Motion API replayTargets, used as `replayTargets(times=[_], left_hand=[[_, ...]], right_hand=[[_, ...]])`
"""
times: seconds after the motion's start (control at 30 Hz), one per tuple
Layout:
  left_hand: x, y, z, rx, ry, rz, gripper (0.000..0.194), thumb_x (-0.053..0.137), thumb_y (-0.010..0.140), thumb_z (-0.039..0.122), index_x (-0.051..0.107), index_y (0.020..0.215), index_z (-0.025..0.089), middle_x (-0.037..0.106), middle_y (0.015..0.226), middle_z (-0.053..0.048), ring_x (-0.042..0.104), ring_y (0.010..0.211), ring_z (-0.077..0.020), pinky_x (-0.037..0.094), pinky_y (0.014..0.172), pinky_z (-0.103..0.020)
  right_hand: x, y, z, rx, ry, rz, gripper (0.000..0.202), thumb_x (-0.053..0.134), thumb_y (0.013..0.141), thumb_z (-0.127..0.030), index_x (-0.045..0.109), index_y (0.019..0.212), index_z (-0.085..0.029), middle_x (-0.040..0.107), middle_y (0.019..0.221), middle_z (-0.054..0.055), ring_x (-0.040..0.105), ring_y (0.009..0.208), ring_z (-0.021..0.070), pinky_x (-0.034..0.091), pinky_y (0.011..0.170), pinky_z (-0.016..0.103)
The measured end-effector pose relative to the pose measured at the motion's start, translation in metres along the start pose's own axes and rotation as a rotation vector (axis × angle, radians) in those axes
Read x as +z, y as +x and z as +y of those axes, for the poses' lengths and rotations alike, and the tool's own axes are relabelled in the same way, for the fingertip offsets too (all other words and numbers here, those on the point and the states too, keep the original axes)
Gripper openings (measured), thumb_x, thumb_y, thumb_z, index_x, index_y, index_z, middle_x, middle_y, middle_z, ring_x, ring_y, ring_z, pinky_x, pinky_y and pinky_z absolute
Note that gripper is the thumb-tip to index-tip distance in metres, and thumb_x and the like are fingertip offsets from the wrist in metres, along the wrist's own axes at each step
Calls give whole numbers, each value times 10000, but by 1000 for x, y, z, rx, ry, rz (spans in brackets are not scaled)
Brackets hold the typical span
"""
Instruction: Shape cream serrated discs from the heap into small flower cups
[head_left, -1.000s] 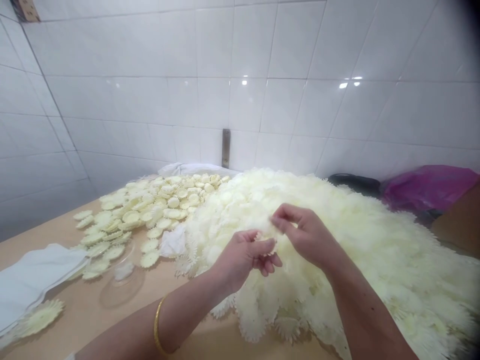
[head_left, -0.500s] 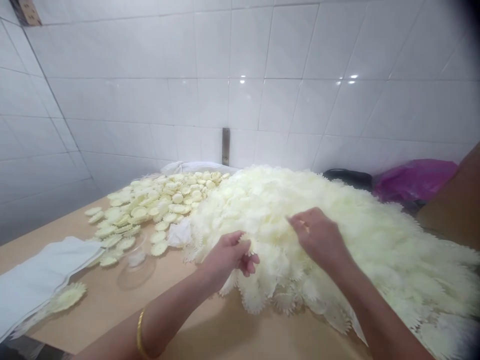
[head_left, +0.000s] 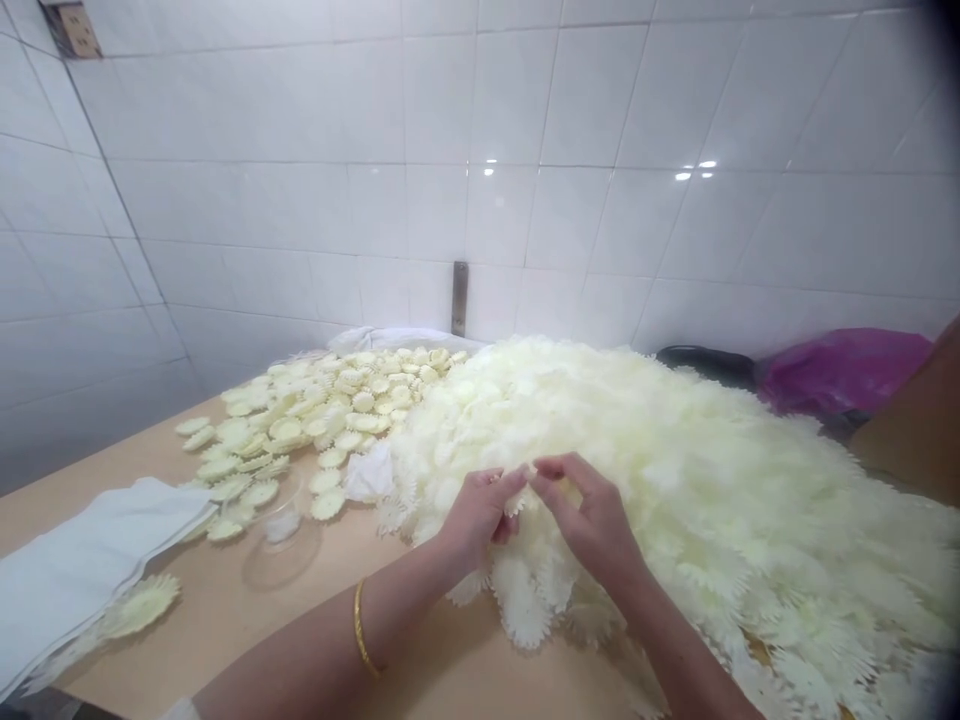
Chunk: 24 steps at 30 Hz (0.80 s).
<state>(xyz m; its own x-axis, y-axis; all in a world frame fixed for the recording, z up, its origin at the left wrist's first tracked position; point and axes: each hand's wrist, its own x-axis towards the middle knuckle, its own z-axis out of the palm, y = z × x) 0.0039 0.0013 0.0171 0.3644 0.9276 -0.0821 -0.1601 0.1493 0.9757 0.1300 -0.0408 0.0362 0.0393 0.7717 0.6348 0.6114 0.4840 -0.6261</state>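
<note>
My left hand [head_left: 480, 515] is closed, with thumb and fingers pinching a small pale-yellow disc with a serrated edge [head_left: 515, 507]. Most of that disc is covered by the fingers. Thumb and forefinger of my right hand [head_left: 592, 518] are pinched together right at my left thumb tip; whatever they grip is too small to make out. Both hands are over the near side of a large heap of thin, pale-yellow, saw-edged petal-like pieces [head_left: 675, 480]. Several of these pieces hang below my hands at the heap's edge.
Left of the heap lies a pile of thicker, serrated discs [head_left: 300, 410]. Nearer are a clear round dish [head_left: 281, 560], a crumpled white scrap [head_left: 369, 472] and folded white cloth [head_left: 97, 550] on the brown tabletop [head_left: 210, 640]. A purple bag [head_left: 840, 370] sits back right, before the tiled wall.
My right hand has come down and left from above the heap to meet my left hand. My left hand keeps hold of the disc. The view has shifted slightly.
</note>
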Motion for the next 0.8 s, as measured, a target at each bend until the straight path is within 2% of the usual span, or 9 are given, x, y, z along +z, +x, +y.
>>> replayTargets(times=[0.13, 0.33, 0.5, 0.63, 0.7, 0.8], left_hand=[[-3, 3, -5, -7, -30, -91, 468, 482, 691, 616, 465, 594, 158, 426, 377, 35, 338, 294, -54, 217, 331, -189], [-6, 5, 0, -25, -148, -197, 485, 450, 722, 608, 521, 683, 130, 483, 467, 12, 464, 380, -81, 341, 406, -202], [-7, 1, 1, 9, -201, -209, 356, 601, 686, 474, 519, 711, 128, 501, 523, 20, 523, 435, -90, 379, 430, -197], [-1, -6, 4, 13, -153, -265, 298, 598, 712, 409, 478, 660, 141, 548, 513, -1, 502, 385, -81, 356, 390, -187], [4, -12, 7, 27, -130, -271, 296, 574, 732, 404, 450, 642, 150, 561, 514, -3, 479, 360, -71, 343, 375, -183], [9, -21, 11, 69, -84, -252, 314, 537, 754, 425, 423, 627, 160, 547, 500, 10, 469, 358, -66, 343, 378, -181]], right_hand=[[10, -1, 7, -68, -65, -48, 165, 543, 790, -321, 586, 852, -174, 592, 801, 49, 539, 792, 196, 405, 730, 327], [14, 13, 5, -48, -25, -119, 131, 481, 814, -245, 561, 733, -181, 574, 726, 26, 534, 714, 169, 402, 663, 283], [20, 7, 9, 59, -20, 0, 184, 447, 824, -260, 511, 674, -176, 538, 658, 8, 512, 624, 145, 387, 574, 245], [14, 1, 7, 145, -93, 190, 225, 443, 837, -319, 480, 666, -177, 495, 577, -18, 451, 526, 120, 347, 501, 221], [11, -1, 4, 129, -173, 269, 239, 430, 844, -327, 464, 661, -178, 484, 570, -19, 434, 516, 119, 334, 502, 223], [8, -2, 1, 90, -275, 290, 254, 403, 852, -336, 447, 656, -181, 497, 592, -6, 442, 541, 130, 329, 525, 233]])
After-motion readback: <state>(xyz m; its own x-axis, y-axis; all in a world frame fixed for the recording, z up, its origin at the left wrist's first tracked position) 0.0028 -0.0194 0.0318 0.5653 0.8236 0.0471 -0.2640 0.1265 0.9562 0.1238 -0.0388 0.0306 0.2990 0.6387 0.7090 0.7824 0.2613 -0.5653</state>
